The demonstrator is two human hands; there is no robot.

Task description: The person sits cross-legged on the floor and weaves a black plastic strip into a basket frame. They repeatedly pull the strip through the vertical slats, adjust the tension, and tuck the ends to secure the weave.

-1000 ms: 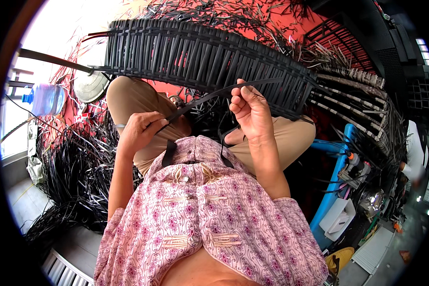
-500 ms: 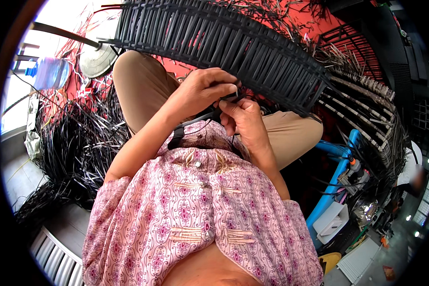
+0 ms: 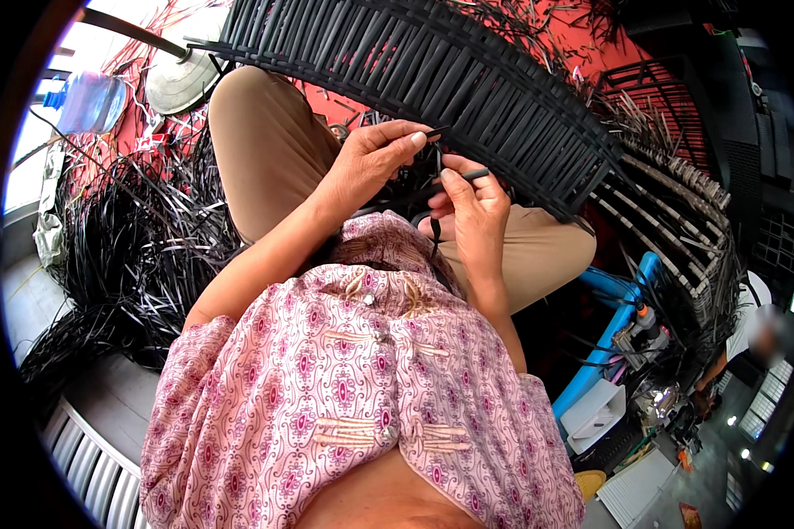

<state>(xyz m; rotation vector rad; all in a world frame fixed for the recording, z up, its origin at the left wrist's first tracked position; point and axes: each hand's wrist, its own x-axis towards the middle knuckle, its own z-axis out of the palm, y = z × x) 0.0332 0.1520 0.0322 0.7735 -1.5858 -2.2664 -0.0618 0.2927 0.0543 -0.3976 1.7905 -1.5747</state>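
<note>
A long woven black panel (image 3: 397, 62) of flat strips crosses in front of me, over my bent knees. My left hand (image 3: 378, 163) pinches a black weaving strip (image 3: 438, 131) between thumb and fingertips, close to the panel's near edge. Just to its right, my right hand (image 3: 475, 207) grips a slim dark rod-like piece (image 3: 479, 175) between thumb and forefinger; whether it is a strip or a tool I cannot tell. Loose black strips hang between the two hands and over my lap.
A large heap of black strips (image 3: 141, 238) lies at my left, below a clear blue water bottle (image 3: 93, 101) and a round pale base (image 3: 183, 79). On the right stand a blue frame (image 3: 604, 344), a white tray (image 3: 595, 414) and a partly woven frame (image 3: 670, 216). Another person is at the far right.
My hands have moved apart from their close grip, the right one turning upward with the dark piece now showing. The strip end now sticks out past my left fingertips.
</note>
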